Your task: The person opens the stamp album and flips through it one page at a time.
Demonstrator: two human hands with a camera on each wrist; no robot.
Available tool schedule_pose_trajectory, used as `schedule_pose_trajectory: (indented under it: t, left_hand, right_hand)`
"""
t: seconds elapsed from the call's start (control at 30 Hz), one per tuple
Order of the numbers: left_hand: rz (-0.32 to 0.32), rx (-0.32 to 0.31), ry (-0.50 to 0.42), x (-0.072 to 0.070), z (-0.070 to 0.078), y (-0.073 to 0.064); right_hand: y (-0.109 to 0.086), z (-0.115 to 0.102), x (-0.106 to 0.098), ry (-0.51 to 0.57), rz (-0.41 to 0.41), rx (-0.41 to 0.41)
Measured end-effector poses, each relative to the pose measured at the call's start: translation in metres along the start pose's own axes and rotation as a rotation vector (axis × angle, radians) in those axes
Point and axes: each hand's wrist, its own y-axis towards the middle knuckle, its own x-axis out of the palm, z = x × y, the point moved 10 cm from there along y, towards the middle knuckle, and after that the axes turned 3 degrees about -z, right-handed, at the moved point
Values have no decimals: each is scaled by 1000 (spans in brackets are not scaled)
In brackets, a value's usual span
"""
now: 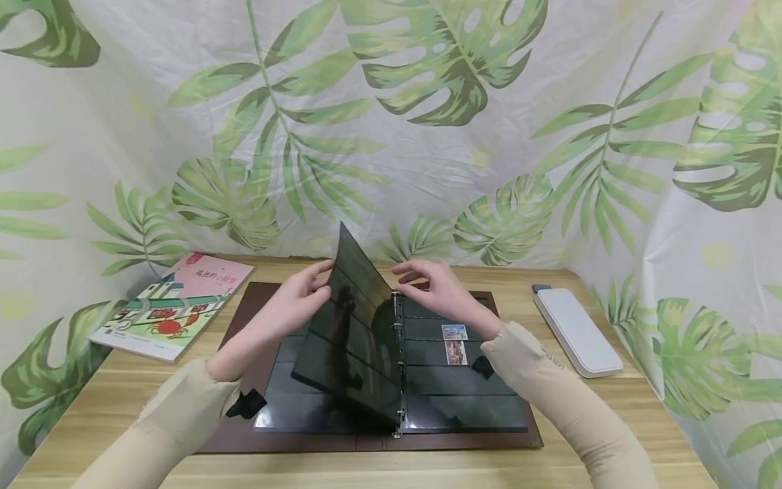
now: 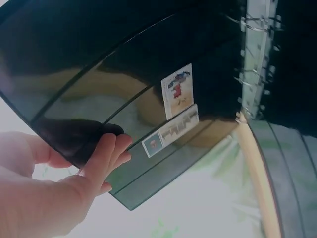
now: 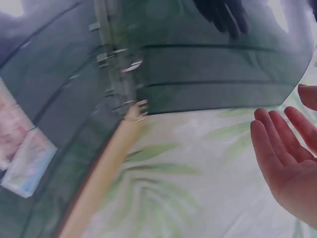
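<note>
A ring-bound stamp album with a brown cover (image 1: pixel 287 443) lies spread on the table. One black pocket page (image 1: pixel 351 339) stands raised at a slant from the binder rings (image 2: pixel 255 59). My left hand (image 1: pixel 299 299) pinches that page by its outer edge, thumb on one side and fingers on the other. Two stamps, an upright one (image 2: pixel 178 91) and a wide one (image 2: pixel 171 131), show on the page's face in the left wrist view. My right hand (image 1: pixel 442 288), fingers loosely extended and holding nothing, hovers above the rings beside the page. Two more stamps (image 1: pixel 455 352) sit in the right-hand page.
On the left of the table lies a picture book (image 1: pixel 177 305) with a red crab on its cover. At the right rests a white case (image 1: pixel 577 329) with a small dark object (image 1: pixel 540 288) behind it. A leaf-printed cloth (image 1: pixel 427 170) hangs around the table.
</note>
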Motion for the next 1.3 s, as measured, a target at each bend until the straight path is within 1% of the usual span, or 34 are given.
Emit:
schedule_pose_trajectory:
  t: [0.17,0.3,0.47,0.57,0.63,0.7,0.8,0.83,0.93,1.0,1.07,1.13,1.3]
  left_hand:
    - [14,-6,11,-9,-20,-14]
    - [16,-19,-22,-12,-42,-23]
    - [-3,-61,-154,-13,-75,-29]
    - [-21,-95,-232,-14,-93,-31]
    - [-33,-116,-241,-14,-104,-32]
    - [-39,-135,-223,-15,-113,-33]
    - [-37,-160,-184,-16,-126,-34]
    - [-34,-170,-185,-16,-130,-34]
    - [-13,-195,-193,-15,-143,-34]
    - [7,-194,-166,-14,-149,-33]
    - [32,-192,-108,-13,-154,-33]
    - [51,-188,-29,-12,-157,-34]
    - [84,-188,165,-6,-163,-34]
  right_hand:
    - [-16,33,4,-111,-8,22]
    - [-31,62,6,-205,-28,45]
    - [-50,101,3,-302,-60,111]
    - [-61,121,1,-352,-82,141]
    - [-68,132,-1,-370,-98,165]
    - [-75,143,-3,-381,-118,191]
    - [-85,159,-7,-374,-143,253]
    - [-88,164,-8,-378,-150,268]
    - [-95,176,-10,-394,-179,308]
    - [-100,183,-10,-414,-202,325]
    - [-103,189,-10,-429,-219,337]
    - [-105,195,-11,-437,-227,345]
    - [-108,203,-13,-405,-220,361]
